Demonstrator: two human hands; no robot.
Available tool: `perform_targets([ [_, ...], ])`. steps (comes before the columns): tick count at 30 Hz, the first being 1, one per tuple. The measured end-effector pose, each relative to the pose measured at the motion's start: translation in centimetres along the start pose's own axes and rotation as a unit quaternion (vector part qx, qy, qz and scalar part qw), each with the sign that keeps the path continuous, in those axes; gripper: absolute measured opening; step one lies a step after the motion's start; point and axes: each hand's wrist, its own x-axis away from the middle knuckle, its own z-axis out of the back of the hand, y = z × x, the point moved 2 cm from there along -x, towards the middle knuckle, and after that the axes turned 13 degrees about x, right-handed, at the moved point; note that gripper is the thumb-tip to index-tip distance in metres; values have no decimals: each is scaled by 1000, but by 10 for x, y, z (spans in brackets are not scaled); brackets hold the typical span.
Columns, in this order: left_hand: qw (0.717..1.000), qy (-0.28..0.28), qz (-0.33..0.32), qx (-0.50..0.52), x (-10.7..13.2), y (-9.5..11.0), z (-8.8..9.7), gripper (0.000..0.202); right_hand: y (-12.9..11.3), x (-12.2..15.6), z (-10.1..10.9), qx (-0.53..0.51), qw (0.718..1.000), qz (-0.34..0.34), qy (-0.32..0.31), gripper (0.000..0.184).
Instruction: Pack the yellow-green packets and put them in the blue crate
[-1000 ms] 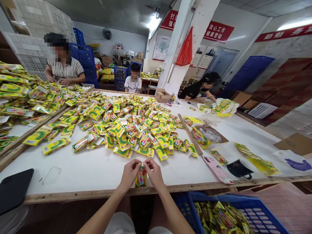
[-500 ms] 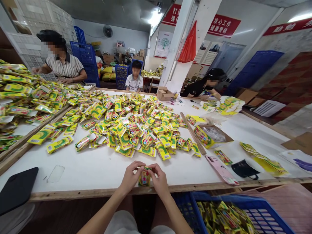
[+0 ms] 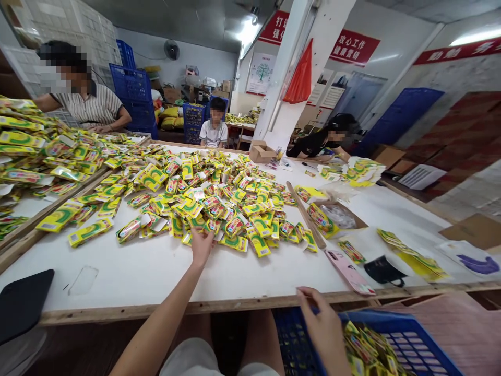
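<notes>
A big heap of yellow packets covers the middle of the white table. My left hand is stretched forward to the heap's near edge, fingers extended and touching a packet there. My right hand is low on the right over the blue crate that holds several of the same packets. Its thumb is spread and I see nothing in it.
A pink phone and a black object lie right of my hands. A dark flat pad and a clear case lie at the left. A wooden stick borders the heap. Three people sit across the table.
Both hands held one packet together at the table's near edge. Now they are apart: the left has reached to the heap, the right has dropped to the crate, and that packet is gone from them.
</notes>
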Motion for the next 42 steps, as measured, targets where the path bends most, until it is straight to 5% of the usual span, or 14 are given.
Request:
perform_targets([
  [3,997,-22,58,53,35,-7,17,51,-36,6,-53,-155,986,-16,-65,37],
  [6,982,-114,113,98,74,-13,32,53,-75,4,-99,-312,943,-15,-118,39],
  [11,967,-229,105,42,94,-16,43,50,-117,-4,-135,-442,885,25,-144,44],
  [16,966,-254,-1,-52,77,-3,44,46,-118,1,-136,-383,903,105,-161,39],
  [25,922,-350,-20,-161,74,-10,46,28,-101,5,-132,-284,916,155,-237,28],
  [28,926,-335,-55,-163,68,-11,43,21,-108,-6,-134,-278,921,155,-226,16],
  [35,950,-299,-49,-74,71,-16,38,27,-116,-6,-142,-326,920,139,-168,20],
  [42,948,-285,-70,-126,81,-5,39,20,-125,1,-130,-291,927,170,-165,18],
])
